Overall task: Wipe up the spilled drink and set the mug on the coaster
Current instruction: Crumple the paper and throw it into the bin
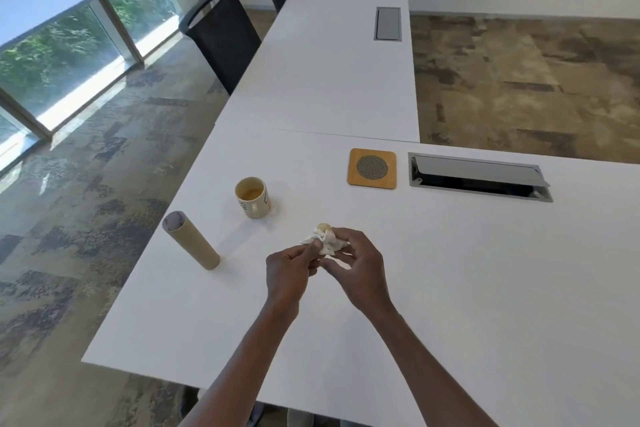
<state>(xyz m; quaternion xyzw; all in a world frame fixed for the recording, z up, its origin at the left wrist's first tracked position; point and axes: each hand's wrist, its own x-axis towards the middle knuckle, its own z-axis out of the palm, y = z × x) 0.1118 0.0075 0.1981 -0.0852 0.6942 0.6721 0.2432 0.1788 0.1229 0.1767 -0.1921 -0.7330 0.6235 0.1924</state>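
A cream mug [252, 197] with some tan drink in it stands upright on the white table [450, 270], left of centre. A square wooden coaster [372, 168] with a round mesh middle lies farther right and back, with nothing on it. Both hands meet above the table in front of the mug. My left hand [289, 270] and my right hand [356, 263] together pinch a crumpled white tissue [325, 237] with a tan stain. No puddle shows on the table.
A bare cardboard tube [192, 241] stands tilted near the table's left edge. An open cable hatch [479, 175] is set into the table right of the coaster. A second hatch [388, 23] and two black chairs [221, 35] lie farther back.
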